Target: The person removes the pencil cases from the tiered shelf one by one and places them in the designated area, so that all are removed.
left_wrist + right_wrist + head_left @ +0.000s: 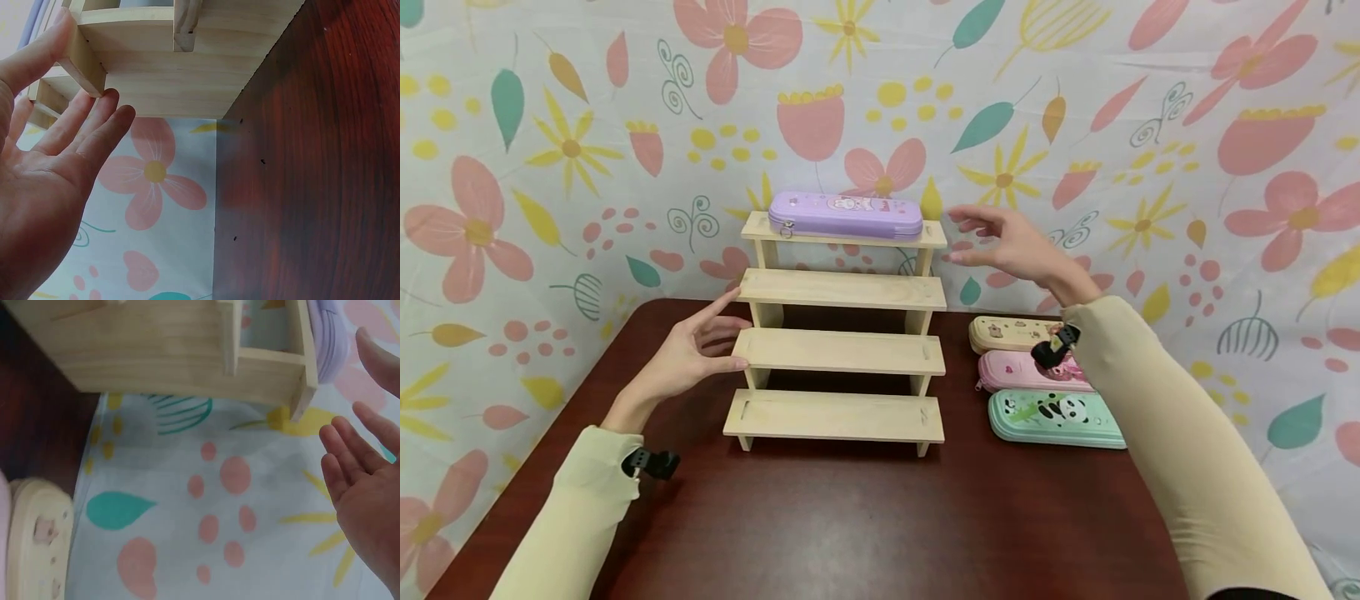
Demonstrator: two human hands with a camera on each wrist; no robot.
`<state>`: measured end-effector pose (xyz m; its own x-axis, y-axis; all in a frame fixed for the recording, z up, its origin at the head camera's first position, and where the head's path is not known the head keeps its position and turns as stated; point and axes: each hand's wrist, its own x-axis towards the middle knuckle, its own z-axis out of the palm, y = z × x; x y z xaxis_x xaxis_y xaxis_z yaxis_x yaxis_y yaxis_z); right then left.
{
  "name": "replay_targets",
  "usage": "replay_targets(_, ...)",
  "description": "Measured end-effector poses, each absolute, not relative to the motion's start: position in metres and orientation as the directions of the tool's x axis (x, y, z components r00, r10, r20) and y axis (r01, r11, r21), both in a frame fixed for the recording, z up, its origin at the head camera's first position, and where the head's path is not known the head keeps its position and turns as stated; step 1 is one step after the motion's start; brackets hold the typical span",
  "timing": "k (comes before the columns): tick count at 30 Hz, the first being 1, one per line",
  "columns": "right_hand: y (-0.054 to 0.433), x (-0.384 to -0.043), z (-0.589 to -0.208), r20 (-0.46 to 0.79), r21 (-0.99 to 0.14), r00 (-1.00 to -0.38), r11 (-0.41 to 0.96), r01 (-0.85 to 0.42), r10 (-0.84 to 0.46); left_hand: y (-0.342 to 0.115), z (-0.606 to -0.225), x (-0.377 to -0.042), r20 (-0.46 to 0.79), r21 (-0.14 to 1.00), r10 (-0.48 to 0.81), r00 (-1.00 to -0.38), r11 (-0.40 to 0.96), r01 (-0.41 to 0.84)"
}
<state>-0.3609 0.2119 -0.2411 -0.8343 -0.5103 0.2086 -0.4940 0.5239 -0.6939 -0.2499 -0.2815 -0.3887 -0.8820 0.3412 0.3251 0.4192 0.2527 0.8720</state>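
A pale wooden rack with stepped shelves stands on the table against the patterned cloth. On its top shelf lies a purple zippered pencil case, lengthwise. My left hand is at the rack's left side; in the left wrist view its thumb and fingertips touch the end of a shelf, the fingers fairly straight. Beyond the top shelf's right end, my right hand hovers in the air, thumb and fingers spread, holding nothing. A gap separates it from the purple case in the right wrist view.
Right of the rack lie a cream pencil case, a pink one and a mint panda one, in a row from back to front. The right forearm partly covers them. The dark red-brown table extends toward me.
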Motion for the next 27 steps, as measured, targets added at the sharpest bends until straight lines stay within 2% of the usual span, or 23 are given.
replay_targets(14, 0.161, -0.394, -0.23, 0.166, -0.699, -0.857, 0.554, -0.452, -0.489, -0.281, -0.388, -0.25, 0.322, 0.866, 0.325, -0.889, 0.278, 0.415)
replay_targets(27, 0.139, -0.404, -0.231, 0.162, -0.701, -0.852, 0.549, -0.455, -0.498, -0.279, -0.389, -0.251, 0.316, 0.877, 0.324, -0.892, 0.26, 0.405)
